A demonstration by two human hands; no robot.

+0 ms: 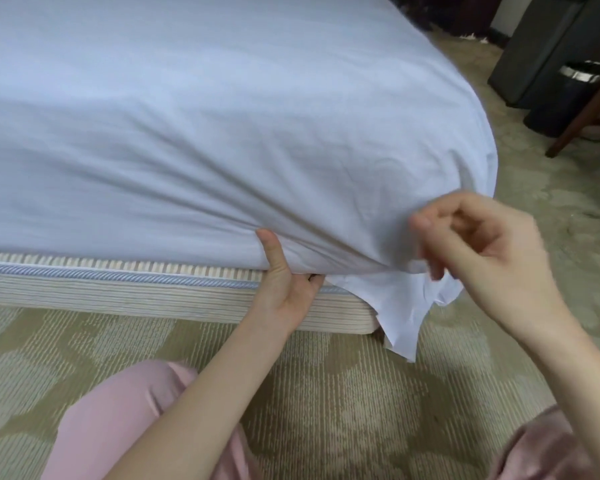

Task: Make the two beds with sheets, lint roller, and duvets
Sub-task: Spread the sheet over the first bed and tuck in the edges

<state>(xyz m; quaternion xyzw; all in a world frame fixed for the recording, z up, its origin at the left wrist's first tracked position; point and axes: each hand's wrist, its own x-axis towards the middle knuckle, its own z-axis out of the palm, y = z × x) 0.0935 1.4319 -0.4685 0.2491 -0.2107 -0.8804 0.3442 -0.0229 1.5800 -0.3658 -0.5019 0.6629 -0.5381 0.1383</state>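
Note:
A pale blue-white sheet (194,126) covers the mattress, drawn tight over its near side. At the right corner a loose flap of the sheet (395,306) hangs down past the striped bed base (125,292). My left hand (284,285) reaches under the mattress edge with its fingers hidden beneath and its thumb pressed flat against the sheeted side. My right hand (471,244) is blurred at the corner, fingers curled, the lower fingertips pinching the bunched sheet just above the hanging flap. No lint roller or duvet is in view.
Patterned beige carpet (326,393) lies in front of the bed, under my knees in pink trousers (129,427). At the far right stand a dark cabinet (541,46), a dark bin with a metal rim (568,95) and a wooden chair leg (582,116).

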